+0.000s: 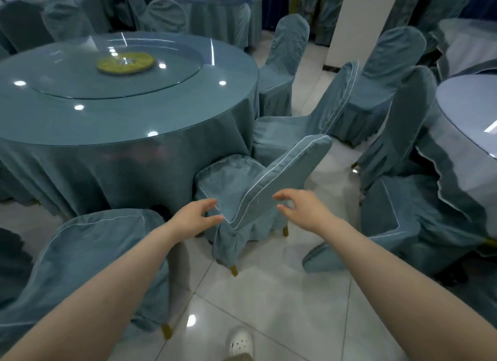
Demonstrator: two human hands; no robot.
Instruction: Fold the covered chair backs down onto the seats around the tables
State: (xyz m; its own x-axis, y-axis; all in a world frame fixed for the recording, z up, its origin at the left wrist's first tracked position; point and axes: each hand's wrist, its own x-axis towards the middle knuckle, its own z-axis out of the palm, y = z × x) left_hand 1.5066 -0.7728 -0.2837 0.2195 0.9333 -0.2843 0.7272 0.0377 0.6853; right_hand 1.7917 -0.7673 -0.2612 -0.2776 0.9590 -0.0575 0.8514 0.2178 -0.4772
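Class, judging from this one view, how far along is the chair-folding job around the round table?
Done: the chair at lower left looks folded flat. In hand: both hands, left hand and right hand, open, flank the tilted back of the middle chair, apparently without gripping it. Left: the next chair leans, and the far chairs stand upright.

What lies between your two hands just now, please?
In the head view, the tilted chair back lies between the left hand and the right hand; both hands are open and apparently off it.
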